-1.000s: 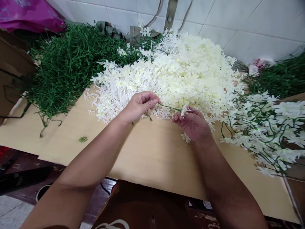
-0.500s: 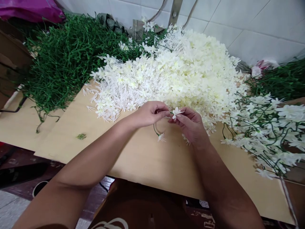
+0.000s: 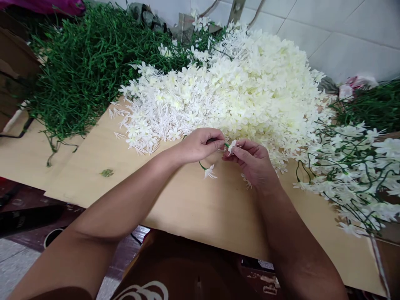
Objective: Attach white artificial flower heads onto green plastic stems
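Since earlier, left hand (image 3: pixel 203 145) and right hand (image 3: pixel 253 161) have been drawn together, fingers closed on green stem (image 3: pixel 226 145) and white flower (image 3: pixel 231 147) respectively, above worktop (image 3: pixel 187 208). Stemmed flowers (image 3: pixel 350 176) are heaped right; loose flowers (image 3: pixel 259 91) and bare stems (image 3: pixel 90 66) remain at far side.

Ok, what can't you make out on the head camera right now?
All in the head view:
1. Green stem: partly hidden by the left hand.
2. White flower beside the right wrist: partly covered by the right hand.
3. Magenta item: cut off by the top edge.
4. Greenish scrap: too small to identify.
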`<state>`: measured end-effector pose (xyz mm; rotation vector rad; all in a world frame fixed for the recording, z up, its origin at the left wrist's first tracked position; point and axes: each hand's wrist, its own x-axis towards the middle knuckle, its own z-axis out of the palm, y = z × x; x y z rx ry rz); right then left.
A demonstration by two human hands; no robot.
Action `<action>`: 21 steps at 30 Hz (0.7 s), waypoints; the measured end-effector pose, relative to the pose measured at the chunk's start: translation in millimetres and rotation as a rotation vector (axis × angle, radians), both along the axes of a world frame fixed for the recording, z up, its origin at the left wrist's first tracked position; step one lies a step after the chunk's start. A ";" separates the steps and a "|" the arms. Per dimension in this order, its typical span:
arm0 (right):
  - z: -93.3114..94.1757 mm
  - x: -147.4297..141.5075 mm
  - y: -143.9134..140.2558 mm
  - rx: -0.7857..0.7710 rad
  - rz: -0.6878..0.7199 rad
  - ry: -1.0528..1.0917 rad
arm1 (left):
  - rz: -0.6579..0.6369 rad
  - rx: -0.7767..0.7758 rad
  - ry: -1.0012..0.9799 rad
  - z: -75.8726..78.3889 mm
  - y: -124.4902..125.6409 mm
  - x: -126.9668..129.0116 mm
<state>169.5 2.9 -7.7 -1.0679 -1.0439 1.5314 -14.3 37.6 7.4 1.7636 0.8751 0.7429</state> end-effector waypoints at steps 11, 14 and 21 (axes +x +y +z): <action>-3.1 -1.2 -0.5 0.075 -0.001 -0.020 | -0.106 -0.055 0.012 1.8 -3.2 4.7; -0.6 -1.9 -0.8 0.073 0.014 -0.011 | -0.103 -0.101 -0.039 3.2 -3.1 7.0; 1.1 -2.1 1.2 -0.024 -0.018 -0.032 | -0.126 -0.187 -0.134 0.2 -0.6 8.1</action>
